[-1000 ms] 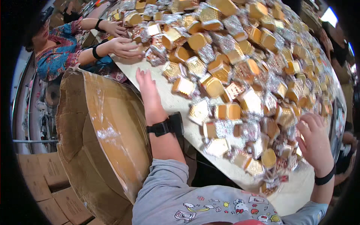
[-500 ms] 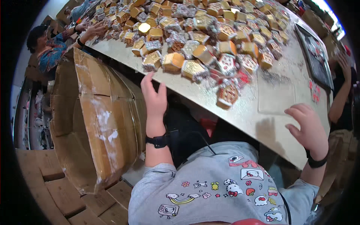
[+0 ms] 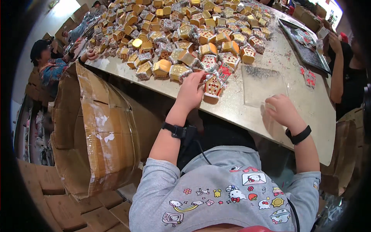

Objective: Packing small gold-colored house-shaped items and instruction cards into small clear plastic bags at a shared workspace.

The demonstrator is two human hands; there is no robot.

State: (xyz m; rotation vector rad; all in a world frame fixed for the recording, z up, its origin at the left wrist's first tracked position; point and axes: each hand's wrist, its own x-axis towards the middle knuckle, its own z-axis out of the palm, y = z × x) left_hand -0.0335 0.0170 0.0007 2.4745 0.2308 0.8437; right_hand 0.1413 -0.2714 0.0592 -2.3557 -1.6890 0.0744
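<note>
My left hand (image 3: 191, 91) is at the left side of a small gingerbread-house ornament (image 3: 213, 86) with red and white decoration and a glittery white roof edge. Its fingers and thumb are closing on the house's roof and side; the contact is partly hidden. A red striped piece (image 3: 225, 71) lies against the roof. Over the near part of the table, my right hand (image 3: 284, 110) hovers with loosely bent fingers and holds nothing. Beyond its fingertips lies a clear rectangular sheet (image 3: 264, 87) with silver glitter along its far edge.
A large heap of similar house ornaments (image 3: 162, 69), many gold-bottomed, covers the far table (image 3: 309, 127). At the right are a black tray (image 3: 305, 46) and small red cards (image 3: 308, 77). An open carton (image 3: 112, 135) stands left. Other people (image 3: 48, 62) work around the table.
My left hand has moved right from beyond the table's edge to the house ornament. My right hand has moved left, nearer the clear sheet. The whole view has shifted.
</note>
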